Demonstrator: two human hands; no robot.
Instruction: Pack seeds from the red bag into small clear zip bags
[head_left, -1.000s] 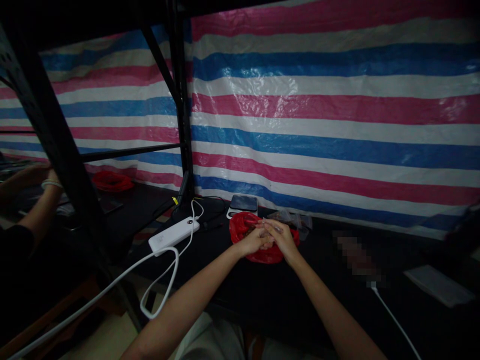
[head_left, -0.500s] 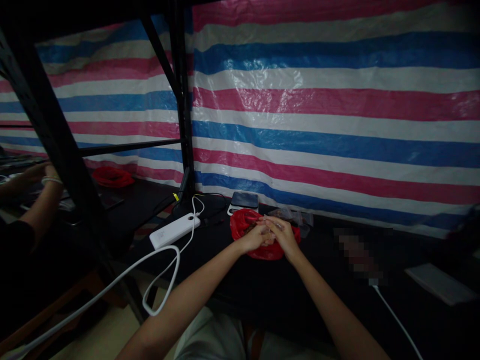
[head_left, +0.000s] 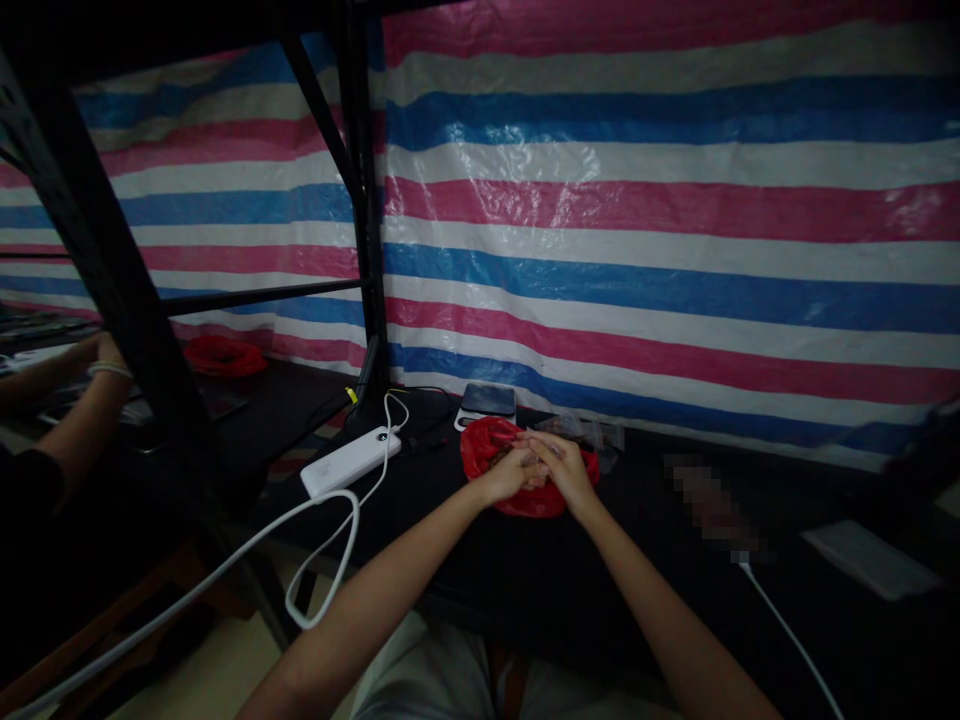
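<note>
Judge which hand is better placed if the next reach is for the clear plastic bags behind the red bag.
Probably the right hand: it is nearer the clear plastic bags. The left hand lies across from them, beyond the right. Both hands meet over the red bag.

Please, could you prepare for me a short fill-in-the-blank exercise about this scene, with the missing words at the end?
1. The left hand and right hand are close together at a plastic bag coloured ____.
2. The oblong device to the left of the bag is coloured ____.
3. Behind the bag hangs a sheet with stripes of pink, white and ____.
4. A flat pale packet lies on the person's ____ side.

Missing words: red; white; blue; right.
</note>
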